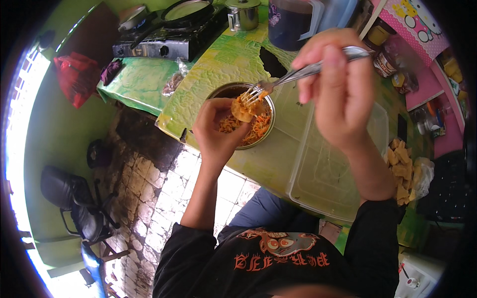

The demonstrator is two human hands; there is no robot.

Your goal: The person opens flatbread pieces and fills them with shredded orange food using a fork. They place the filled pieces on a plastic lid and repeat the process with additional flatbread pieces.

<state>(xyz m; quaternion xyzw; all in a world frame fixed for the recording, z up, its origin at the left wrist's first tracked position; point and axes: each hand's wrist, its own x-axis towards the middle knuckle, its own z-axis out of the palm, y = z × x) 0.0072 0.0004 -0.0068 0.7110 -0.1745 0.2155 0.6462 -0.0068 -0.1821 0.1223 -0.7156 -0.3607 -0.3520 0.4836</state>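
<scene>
My left hand (212, 130) pinches a small golden-brown piece of food, like a fried tofu pocket (242, 110), between thumb and fingers. It is held over a round metal pot (270, 130) with shredded orange and pale filling (258, 130) inside. My right hand (338, 84) is closed round the handle of a metal fork (318, 67). The fork's tines, with bits of the filling on them, touch the top of the tofu pocket. Part of the pot's rim and contents is hidden behind my left hand.
A clear plastic container (318, 174) lies right of the pot. More tan pieces (400, 169) sit in a plastic bag at far right. Behind are a jug of dark liquid (288, 22), a metal mug (243, 17) and a gas stove (154, 47). An office chair (82, 201) stands left.
</scene>
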